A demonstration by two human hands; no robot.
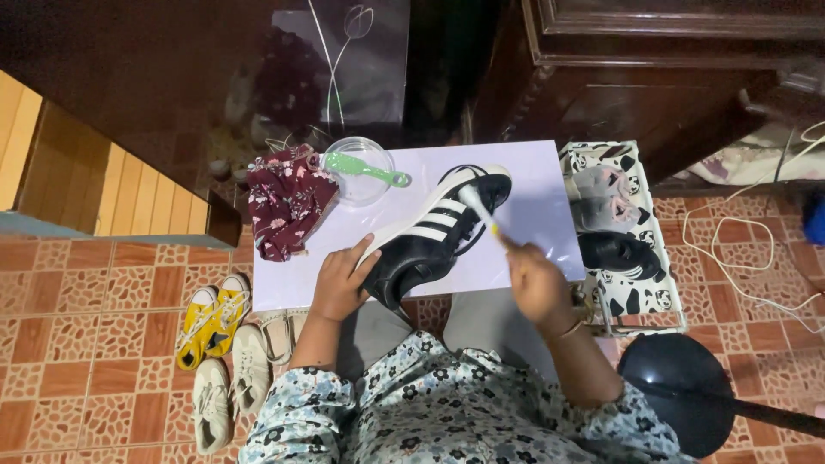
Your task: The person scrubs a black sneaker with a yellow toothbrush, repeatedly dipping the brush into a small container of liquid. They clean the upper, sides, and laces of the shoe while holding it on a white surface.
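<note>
The left hand grips the heel of a black sneaker with white stripes lying on a white table. The right hand holds a toothbrush against the sneaker's laces. A green brush rests across a clear bowl, beside a maroon floral cloth.

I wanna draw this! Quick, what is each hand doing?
Left hand: fingers gripping the heel of the black sneaker.
Right hand: fingers closed around a small brush touching the sneaker.
</note>
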